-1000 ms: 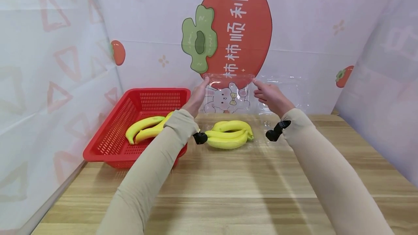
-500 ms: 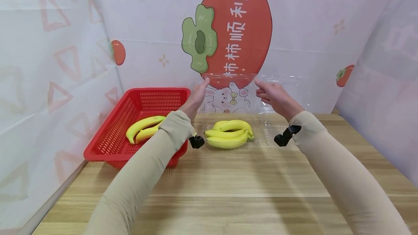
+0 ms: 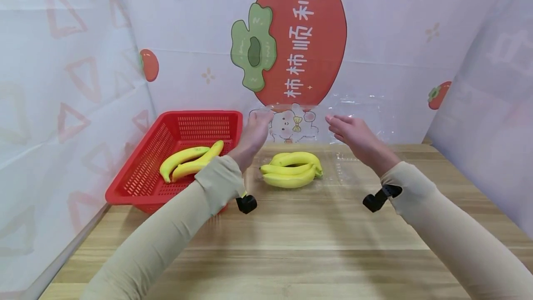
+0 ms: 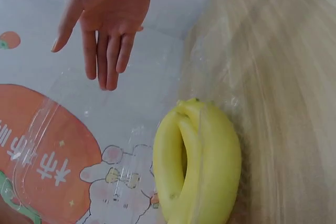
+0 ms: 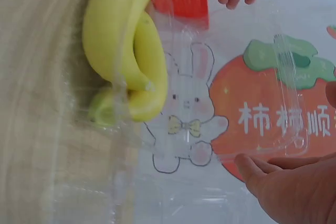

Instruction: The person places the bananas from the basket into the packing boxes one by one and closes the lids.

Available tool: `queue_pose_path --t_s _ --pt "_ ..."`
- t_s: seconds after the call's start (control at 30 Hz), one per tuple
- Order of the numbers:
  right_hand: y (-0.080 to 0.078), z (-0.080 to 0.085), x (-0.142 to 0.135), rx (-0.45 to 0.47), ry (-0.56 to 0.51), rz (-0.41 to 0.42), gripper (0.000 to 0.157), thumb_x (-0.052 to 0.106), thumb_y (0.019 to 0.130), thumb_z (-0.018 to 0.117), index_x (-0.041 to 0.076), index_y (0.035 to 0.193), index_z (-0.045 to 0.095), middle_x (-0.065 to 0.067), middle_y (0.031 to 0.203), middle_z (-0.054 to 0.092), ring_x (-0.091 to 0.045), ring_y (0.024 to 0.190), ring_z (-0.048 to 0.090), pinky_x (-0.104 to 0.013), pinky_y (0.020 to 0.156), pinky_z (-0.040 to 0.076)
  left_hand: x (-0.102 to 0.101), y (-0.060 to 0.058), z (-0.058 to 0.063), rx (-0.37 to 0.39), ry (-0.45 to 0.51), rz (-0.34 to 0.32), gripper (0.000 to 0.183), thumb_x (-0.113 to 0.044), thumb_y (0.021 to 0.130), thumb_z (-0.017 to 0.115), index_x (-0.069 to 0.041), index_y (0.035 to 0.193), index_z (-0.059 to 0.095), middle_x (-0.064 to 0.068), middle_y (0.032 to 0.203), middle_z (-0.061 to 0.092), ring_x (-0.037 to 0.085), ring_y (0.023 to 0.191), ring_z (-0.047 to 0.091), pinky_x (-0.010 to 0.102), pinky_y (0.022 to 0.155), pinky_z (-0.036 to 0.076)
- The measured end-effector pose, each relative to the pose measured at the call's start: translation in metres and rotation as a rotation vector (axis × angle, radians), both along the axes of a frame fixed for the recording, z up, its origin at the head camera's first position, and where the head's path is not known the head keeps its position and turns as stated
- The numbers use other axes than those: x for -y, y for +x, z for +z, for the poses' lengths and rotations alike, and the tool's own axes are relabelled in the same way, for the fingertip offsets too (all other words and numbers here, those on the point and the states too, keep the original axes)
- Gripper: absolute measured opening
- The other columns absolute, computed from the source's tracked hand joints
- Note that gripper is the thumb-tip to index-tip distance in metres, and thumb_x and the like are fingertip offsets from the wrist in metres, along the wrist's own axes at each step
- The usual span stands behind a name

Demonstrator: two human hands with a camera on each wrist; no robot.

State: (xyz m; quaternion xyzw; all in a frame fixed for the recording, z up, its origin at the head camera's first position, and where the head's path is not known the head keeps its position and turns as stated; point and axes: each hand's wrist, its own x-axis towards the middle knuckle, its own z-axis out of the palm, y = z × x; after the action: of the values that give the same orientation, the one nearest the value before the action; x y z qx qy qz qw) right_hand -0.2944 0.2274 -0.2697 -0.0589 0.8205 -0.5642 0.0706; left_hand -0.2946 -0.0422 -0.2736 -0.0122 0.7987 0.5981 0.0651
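Observation:
Yellow bananas (image 3: 290,180) lie in a clear plastic clamshell box on the table, its lid (image 3: 300,106) raised behind them. At the lid's left side is my left hand (image 3: 251,137), fingers straight and close together. My right hand (image 3: 359,141) is held at the lid's right side with straight fingers; its palm and spread thumb show in the left wrist view. The right wrist view has the fingertips of this right hand (image 5: 294,187) right at the lid's edge. Neither hand curls round anything. The box's walls are hard to see.
A red plastic basket (image 3: 120,196) stands on the left, with two bananas (image 3: 183,160) inside. More clear plastic packaging (image 3: 362,101) is behind my right hand. Printed cloth (image 3: 195,17) hangs behind and on both sides of the wooden table (image 3: 300,253).
Both hands have come down and a little nearer to me, and the right has shifted rightward. The lid's upper edge sits slightly lower. The bananas and basket have stayed put.

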Motion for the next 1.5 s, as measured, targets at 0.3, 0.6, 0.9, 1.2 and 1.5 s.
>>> queue_pose_path --t_s 0.3,0.6,0.9,1.2,1.5 --pt "0.032 -0.019 -0.003 -0.003 0.04 0.013 0.087 0.051 0.109 0.05 -0.003 0.168 0.014 -0.014 0.18 0.012 -0.038 0.164 0.027 -0.054 0.135 0.021 -0.007 0.032 -0.011 0.037 -0.032 0.046 0.089 -0.052 0.106 0.053 -0.02 0.172 0.003 0.005 0.18 0.012 0.028 0.168 0.012 0.059 0.135 0.017" --pt "0.059 -0.042 -0.005 -0.018 0.001 0.022 0.083 0.041 0.11 0.054 -0.007 0.166 0.015 -0.025 0.175 0.021 -0.042 0.164 0.024 -0.057 0.134 0.021 -0.015 0.061 -0.03 0.023 0.059 0.089 0.093 -0.041 0.102 0.064 -0.024 0.171 0.005 0.003 0.179 0.015 0.028 0.167 0.017 0.059 0.134 0.021" --pt "0.074 -0.06 -0.008 0.025 0.11 0.015 0.087 0.041 0.109 0.057 0.001 0.169 0.009 -0.027 0.176 0.015 -0.048 0.164 0.016 -0.069 0.13 0.018 -0.022 0.083 -0.063 -0.007 0.019 0.113 0.098 -0.038 0.098 0.069 -0.012 0.17 0.007 0.012 0.178 0.018 0.031 0.166 0.017 0.057 0.135 0.02" --pt "0.081 -0.068 -0.003 0.015 0.123 0.021 0.086 0.039 0.108 0.059 -0.002 0.168 0.013 -0.024 0.177 0.017 -0.044 0.164 0.02 -0.063 0.131 0.024 -0.016 0.093 -0.085 0.018 -0.015 0.123 0.101 -0.036 0.098 0.069 -0.014 0.171 0.003 0.011 0.181 0.009 0.031 0.168 0.011 0.055 0.136 0.014" --pt "0.089 -0.076 -0.003 0.0 0.103 0.014 0.085 0.039 0.108 0.061 -0.003 0.168 0.016 -0.023 0.176 0.019 -0.042 0.164 0.021 -0.059 0.131 0.025 -0.014 0.097 -0.091 0.032 -0.051 0.121 0.102 -0.036 0.097 0.07 -0.012 0.171 0.004 0.013 0.18 0.011 0.033 0.168 0.01 0.058 0.136 0.013"
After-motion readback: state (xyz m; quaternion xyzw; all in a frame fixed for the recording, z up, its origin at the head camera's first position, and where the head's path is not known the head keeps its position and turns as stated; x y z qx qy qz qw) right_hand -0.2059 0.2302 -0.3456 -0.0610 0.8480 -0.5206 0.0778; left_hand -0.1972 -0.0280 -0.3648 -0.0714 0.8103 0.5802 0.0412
